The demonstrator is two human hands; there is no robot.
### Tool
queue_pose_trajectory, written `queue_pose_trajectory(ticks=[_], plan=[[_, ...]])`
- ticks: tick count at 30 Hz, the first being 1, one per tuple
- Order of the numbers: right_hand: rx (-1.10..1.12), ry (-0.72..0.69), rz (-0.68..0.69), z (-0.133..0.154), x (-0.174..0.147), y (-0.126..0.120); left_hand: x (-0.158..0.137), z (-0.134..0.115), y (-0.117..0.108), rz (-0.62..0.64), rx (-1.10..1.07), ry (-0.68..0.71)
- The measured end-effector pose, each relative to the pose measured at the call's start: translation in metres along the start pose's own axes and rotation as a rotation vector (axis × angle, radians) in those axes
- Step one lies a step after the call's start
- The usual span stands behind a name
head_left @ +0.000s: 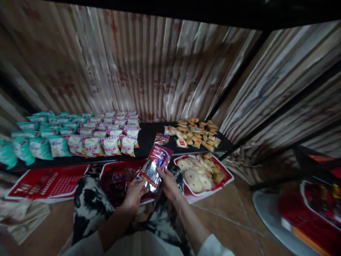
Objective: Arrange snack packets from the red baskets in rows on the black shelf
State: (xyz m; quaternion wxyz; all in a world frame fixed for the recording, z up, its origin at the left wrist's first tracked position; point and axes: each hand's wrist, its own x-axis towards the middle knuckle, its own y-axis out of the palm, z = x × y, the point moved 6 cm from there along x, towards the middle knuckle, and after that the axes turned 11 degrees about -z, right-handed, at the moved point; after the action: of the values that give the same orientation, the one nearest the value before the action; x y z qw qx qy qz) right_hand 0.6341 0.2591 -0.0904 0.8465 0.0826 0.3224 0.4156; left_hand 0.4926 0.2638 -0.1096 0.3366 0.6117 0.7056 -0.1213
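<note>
A red and silver snack packet is held up between my hands, above a red basket with more dark red packets in it. My left hand grips the packet's lower left corner, fingers closed on it. On its right edge my right hand is closed too, the thumb lying on the silver part. Just beyond, a similar red packet lies on the black shelf. I cannot tell whether the held packet is a single one or several stacked.
Left on the shelf stand rows of white snack bags and teal bags. Small yellow packets are heaped at right. Below are a basket of pale round crackers, a red basket and, far right, another red basket. A black post slants upward.
</note>
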Motion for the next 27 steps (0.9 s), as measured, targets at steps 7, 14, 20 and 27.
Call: queue_pose_trajectory(ticks=[7,14,20,27], plan=[[-0.018,-0.056,-0.053,0.007,0.018,0.0,0.011,-0.013,0.036,0.004,-0.197,0.027],[-0.155,-0.194,-0.025,0.031,0.052,0.005,0.041,-0.022,0.073,-0.02,-0.202,0.007],[-0.239,-0.281,-0.053,0.063,0.109,0.015,0.061,-0.043,0.104,-0.037,-0.143,0.043],[-0.479,-0.468,-0.076,0.098,0.199,0.054,0.1,-0.069,0.14,-0.086,-0.045,0.203]])
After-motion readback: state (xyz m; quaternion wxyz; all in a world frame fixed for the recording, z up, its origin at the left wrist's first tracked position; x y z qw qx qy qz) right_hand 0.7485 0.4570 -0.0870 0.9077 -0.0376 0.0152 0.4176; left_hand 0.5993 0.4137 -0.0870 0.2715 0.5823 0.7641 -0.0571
